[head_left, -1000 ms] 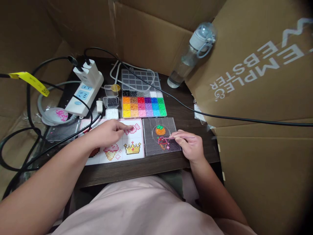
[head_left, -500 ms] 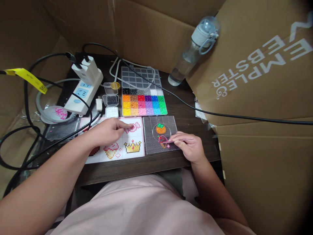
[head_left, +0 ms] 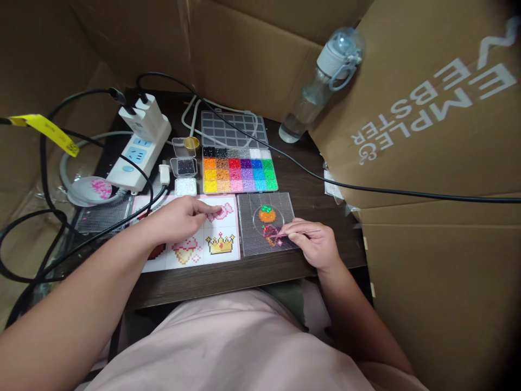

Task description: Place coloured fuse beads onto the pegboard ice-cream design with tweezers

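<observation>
My right hand [head_left: 315,244] pinches thin tweezers [head_left: 299,233], whose tip rests at a small red and pink bead figure [head_left: 272,235] on the clear pegboard [head_left: 266,224]. An orange bead fruit with a green top [head_left: 267,214] sits just above it on the same board. My left hand [head_left: 179,218] lies on the pattern sheet [head_left: 191,233], fingers loosely curled with the forefinger stretched toward a pink picture. A crown and a cupcake are printed below it.
A tray of sorted coloured beads [head_left: 240,171] with its clear lid [head_left: 234,130] stands behind the boards. Small bead boxes [head_left: 186,168], a white power strip [head_left: 140,146] and black cables [head_left: 366,190] lie left and across. A water bottle [head_left: 321,81] leans on cardboard walls. A second pegboard [head_left: 103,214] lies far left.
The tweezers' tip has shifted slightly over the red and pink bead figure. My left hand has stayed on the pattern sheet.
</observation>
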Motion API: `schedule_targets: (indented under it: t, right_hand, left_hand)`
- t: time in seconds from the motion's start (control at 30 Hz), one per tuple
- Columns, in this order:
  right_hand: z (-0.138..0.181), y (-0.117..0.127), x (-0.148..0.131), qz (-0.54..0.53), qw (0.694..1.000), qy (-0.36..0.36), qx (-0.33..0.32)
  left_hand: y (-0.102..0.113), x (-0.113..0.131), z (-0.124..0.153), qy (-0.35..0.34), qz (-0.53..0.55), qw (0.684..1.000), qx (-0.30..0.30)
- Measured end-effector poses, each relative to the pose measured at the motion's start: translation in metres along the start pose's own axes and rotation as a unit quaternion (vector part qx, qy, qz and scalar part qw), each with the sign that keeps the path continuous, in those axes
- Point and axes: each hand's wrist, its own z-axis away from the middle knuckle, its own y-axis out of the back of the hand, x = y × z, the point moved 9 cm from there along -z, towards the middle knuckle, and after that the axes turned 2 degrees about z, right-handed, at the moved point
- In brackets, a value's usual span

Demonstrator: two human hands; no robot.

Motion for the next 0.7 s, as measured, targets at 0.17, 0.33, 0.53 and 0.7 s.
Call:
schedule_targets:
  t: [0.17,0.33,0.53,0.7]
  right_hand:
    - [0.0001,-0.0002,0.0002,-0.004,1.0,0.001,0.0]
    - [-0.0004,-0.0006,-0.0006,-0.008,1.0,0.001,-0.001]
    - [-0.0006,0.0007,0.0003,-0.001,1.0,-0.005,0.005]
    - [-0.0008,0.0008,0.0013,0.001,1.0,-0.015,0.006]
  left_hand:
    - [-0.0009,0.0008,0.0006,-0.002,-0.004,1.0,-0.003]
    - [-0.0008,0.0009,0.0013,0.005,-0.007,1.0,-0.006]
    - [0.0001,0.0022,0.0014,-0.003,0.001,1.0,-0.003]
    - [0.0003,0.003,0.0017,-0.004,-0.002,1.0,-0.004]
